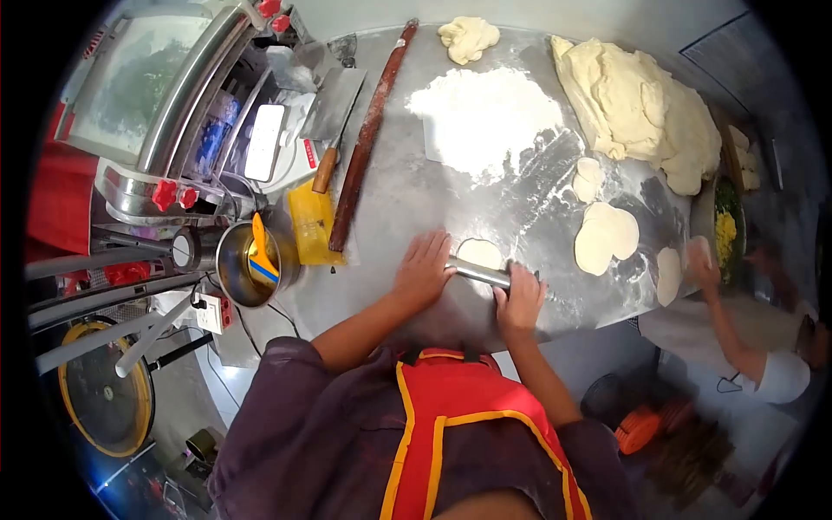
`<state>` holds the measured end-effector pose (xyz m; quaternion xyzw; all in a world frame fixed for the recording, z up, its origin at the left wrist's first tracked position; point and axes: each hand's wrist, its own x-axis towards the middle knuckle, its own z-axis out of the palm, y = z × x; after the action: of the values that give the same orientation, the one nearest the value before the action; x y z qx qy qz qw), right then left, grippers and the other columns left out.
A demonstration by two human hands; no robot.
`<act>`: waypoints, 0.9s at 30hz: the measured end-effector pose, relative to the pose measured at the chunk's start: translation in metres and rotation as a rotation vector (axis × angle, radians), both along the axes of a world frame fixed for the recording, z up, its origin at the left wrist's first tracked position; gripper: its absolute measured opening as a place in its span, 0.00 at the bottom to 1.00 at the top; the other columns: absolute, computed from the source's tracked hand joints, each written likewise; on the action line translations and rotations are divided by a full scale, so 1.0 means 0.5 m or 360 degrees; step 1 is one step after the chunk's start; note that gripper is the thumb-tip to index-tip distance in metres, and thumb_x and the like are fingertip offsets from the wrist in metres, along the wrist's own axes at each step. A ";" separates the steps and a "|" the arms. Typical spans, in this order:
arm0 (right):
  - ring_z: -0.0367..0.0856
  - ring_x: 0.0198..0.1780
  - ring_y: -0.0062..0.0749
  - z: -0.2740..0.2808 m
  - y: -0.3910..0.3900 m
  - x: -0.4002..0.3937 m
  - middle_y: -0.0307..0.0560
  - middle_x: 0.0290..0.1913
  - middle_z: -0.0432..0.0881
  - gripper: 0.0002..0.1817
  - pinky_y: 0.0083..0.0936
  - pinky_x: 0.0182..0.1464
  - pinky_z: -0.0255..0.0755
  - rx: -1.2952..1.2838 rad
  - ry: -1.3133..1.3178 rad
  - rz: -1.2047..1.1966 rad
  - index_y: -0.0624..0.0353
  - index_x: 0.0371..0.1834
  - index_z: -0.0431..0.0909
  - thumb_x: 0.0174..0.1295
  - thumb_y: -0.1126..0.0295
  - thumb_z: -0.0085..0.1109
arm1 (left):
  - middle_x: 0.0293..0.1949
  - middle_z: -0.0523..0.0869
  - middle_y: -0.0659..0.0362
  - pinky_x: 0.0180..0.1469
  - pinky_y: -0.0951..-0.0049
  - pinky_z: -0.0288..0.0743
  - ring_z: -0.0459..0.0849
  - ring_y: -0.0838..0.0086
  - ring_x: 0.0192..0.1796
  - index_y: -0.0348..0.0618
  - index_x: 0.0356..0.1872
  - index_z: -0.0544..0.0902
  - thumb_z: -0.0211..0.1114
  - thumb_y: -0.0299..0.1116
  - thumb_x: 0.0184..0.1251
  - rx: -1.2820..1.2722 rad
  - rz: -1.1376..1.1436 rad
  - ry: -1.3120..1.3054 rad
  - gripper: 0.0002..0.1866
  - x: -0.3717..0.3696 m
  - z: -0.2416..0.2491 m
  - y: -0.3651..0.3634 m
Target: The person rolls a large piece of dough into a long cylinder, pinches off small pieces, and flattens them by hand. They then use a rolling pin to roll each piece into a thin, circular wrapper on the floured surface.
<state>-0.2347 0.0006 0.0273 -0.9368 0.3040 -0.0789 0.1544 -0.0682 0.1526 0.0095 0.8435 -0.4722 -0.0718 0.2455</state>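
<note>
A short metal rolling pin (482, 272) lies across a small round of dough (479, 252) near the front edge of the worktop. My left hand (423, 267) is on the pin's left end, fingers bent over it. At the other end, my right hand (522, 301) grips the pin. Most of the dough round shows just beyond the pin. To the right lie flattened dough rounds (598, 241), some overlapping, and a smaller piece (588, 179). White flour (485, 117) is heaped beyond my hands.
A big dough mass (633, 108) and a dough lump (468, 40) sit farther back. Leftward are a long wooden rolling pin (374, 130), a cleaver (334, 104), a metal pot (247, 282) with a yellow brush, and a machine (147, 95). A co-worker's hand (704, 264) is beside a filling tray (728, 230).
</note>
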 end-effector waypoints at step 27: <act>0.68 0.66 0.53 -0.012 -0.001 0.012 0.55 0.62 0.74 0.28 0.54 0.71 0.53 -0.0024 -0.0125 0.0153 0.60 0.65 0.69 0.60 0.68 0.61 | 0.70 0.67 0.39 0.74 0.52 0.57 0.62 0.50 0.75 0.28 0.67 0.67 0.66 0.44 0.64 -0.0120 -0.0131 -0.0084 0.37 0.034 0.014 -0.014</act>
<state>-0.2285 -0.0001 0.0212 -0.9476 0.2516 -0.1103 0.1628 -0.0511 0.1455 0.0163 0.8152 -0.5151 -0.0416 0.2615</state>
